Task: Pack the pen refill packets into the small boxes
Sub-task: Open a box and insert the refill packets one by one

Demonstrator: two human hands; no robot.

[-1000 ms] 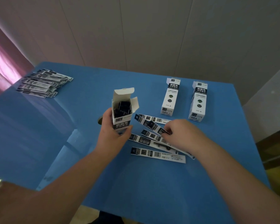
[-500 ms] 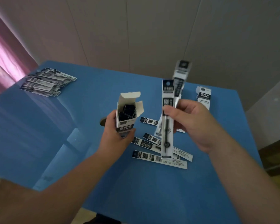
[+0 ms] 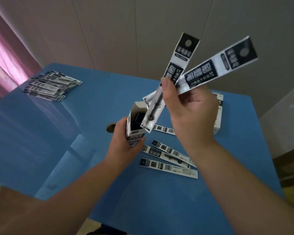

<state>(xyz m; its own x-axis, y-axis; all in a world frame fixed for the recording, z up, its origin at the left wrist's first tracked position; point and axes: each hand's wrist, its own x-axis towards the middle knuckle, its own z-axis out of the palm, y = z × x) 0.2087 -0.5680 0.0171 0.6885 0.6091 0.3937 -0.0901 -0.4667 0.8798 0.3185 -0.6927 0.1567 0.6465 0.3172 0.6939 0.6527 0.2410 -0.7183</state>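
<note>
Hands (image 3: 192, 114) higher now, two packets (image 3: 215, 65) fanned.

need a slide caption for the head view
Right hand holds two refill packets above the open box gripped by the left hand; more packets lie on the blue table.

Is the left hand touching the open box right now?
Touching. The head view shows the left hand wrapped round the open box, thumb across its front, holding it upright.

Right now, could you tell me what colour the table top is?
Blue, plain and glossy: the table top shows best in the head view.
</note>
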